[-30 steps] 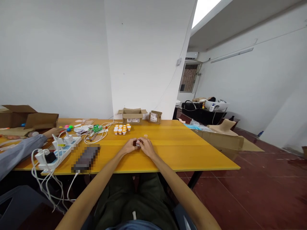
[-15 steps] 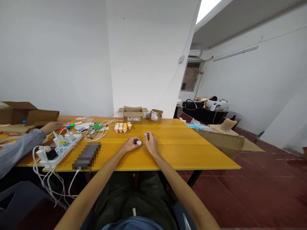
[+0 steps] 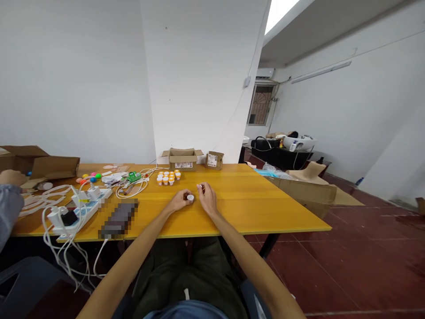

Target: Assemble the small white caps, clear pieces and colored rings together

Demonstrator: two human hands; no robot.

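My left hand (image 3: 179, 200) is closed around a small white round tub (image 3: 190, 198), which it holds low at the table (image 3: 252, 199). Just to its right, my right hand (image 3: 207, 196) has its fingers curled into a pinch. A small pale spot shows at those fingertips, too small to name. The two hands are close together but apart. Beyond them stands a tight cluster of small white and orange tubs (image 3: 166, 180).
An open cardboard box (image 3: 183, 160) and a smaller carton (image 3: 214, 160) stand against the wall. On the left lie a power strip (image 3: 86, 208) with white cables, a blurred dark phone-like slab (image 3: 118, 219) and coloured balls (image 3: 93, 180). A co-worker's hand (image 3: 13, 177) is at the far left.
My hands keep nearly the same pose, and the view has shifted slightly. The co-worker's arm has drawn back to the left, away from the coloured balls.
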